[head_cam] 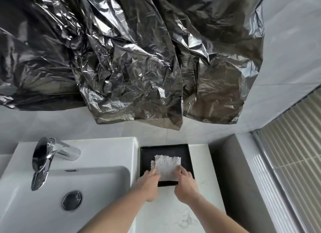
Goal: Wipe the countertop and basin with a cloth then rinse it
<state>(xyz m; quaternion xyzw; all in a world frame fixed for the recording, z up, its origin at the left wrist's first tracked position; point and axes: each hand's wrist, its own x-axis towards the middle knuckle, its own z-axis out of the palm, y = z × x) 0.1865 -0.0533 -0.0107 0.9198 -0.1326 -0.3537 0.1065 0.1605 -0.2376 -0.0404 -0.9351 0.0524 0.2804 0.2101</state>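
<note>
cloth flat in black tray on countertop, right of basin | left hand and right hand pinch its near corners, side by side | cloth just ahead of both | basin lies left, left hand nearer

Crinkled black plastic sheeting is hanging down the pale grey tiled wall, and ribbed glass panelling is running along the right.
</note>
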